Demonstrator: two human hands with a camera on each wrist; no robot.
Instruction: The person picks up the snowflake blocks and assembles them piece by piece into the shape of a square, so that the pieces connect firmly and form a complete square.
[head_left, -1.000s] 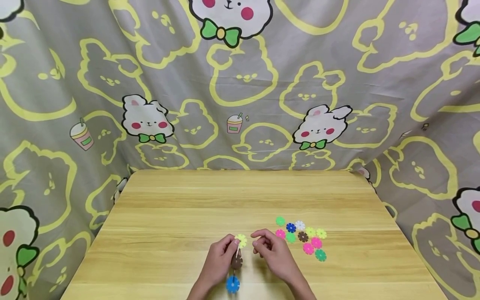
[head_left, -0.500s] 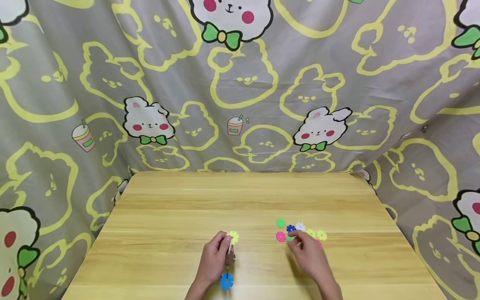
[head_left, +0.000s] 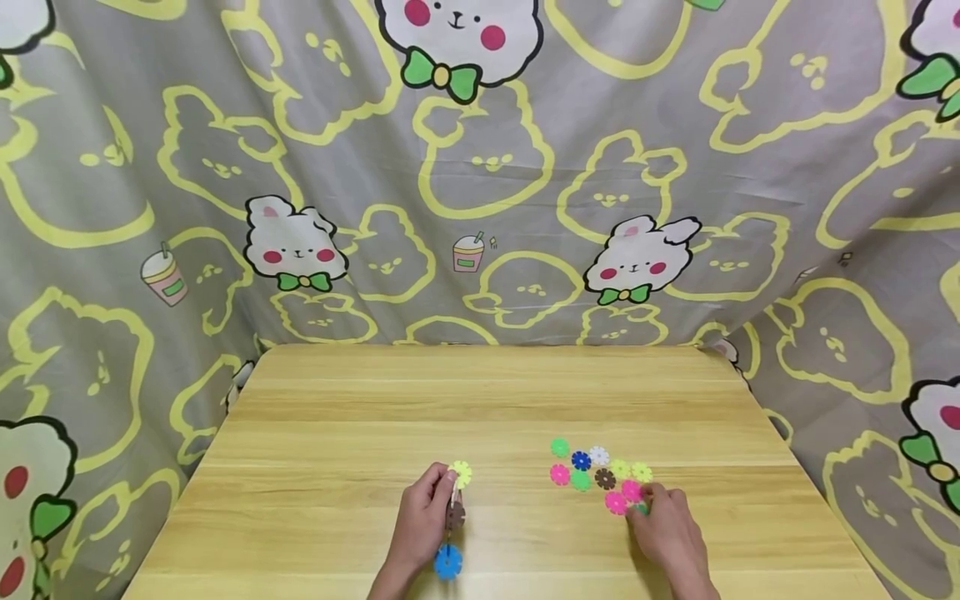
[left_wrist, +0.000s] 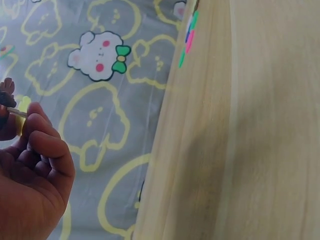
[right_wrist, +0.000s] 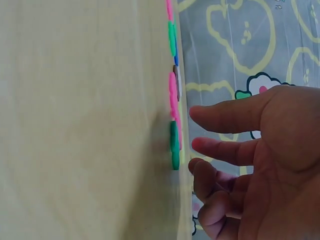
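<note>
Holding up a linked string of slotted discs with the left hand, thumb and fingers pinched close to the yellow disc at the top. Also showing in that string: a pale edge-on piece by the pinch, the brown disc below, and the blue disc lowest. Poising the right hand at the near right end of the loose discs on the wooden table, right by the dark green disc and just beside the pink disc. In the right wrist view, showing parted fingertips with nothing gripped between them; in the head view, partly covering the dark green disc, so impossible to tell about contact.

Probably at the step of choosing another piece for the string. Calling next, by this judgement, for a fingertip pinch on the dark green disc's rim and a clean lift off the table, without dragging the pink disc along. Then likely needing a slot lined up with the yellow disc, the left pinch firm against twisting.
</note>
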